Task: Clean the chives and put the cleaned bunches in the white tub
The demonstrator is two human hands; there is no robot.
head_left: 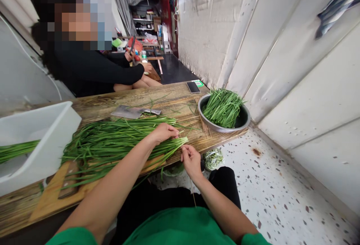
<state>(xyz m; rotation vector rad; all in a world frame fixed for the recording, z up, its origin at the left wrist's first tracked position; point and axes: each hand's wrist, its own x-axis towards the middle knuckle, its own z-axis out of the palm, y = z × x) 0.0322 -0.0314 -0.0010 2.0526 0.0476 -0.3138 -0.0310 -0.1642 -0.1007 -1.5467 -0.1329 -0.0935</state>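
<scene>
A long pile of garlic chives (112, 136) lies across the wooden cutting board (47, 200), pale cut ends toward the right. My left hand (164, 132) reaches over the pile, its fingers pinched at the pale stalk ends. Just right of those ends, my right hand (191, 159) is closed on a thin bamboo skewer (194, 195), which slants down toward my lap. Its fingertips are close to the chive ends; whether they touch is unclear. A cleaver (128, 112) with a dark handle rests behind the pile. Chive leaves partly cover a wooden-handled knife (70, 179) on the board.
A metal bowl (200, 112) of chives stands at the table's right end, beside loose bamboo skewers (206, 129) and a phone (193, 87). A white bin (60, 125) occupies the left. Across the table, a person (98, 67) in black sleeves sits. A wall (281, 69) bounds the right.
</scene>
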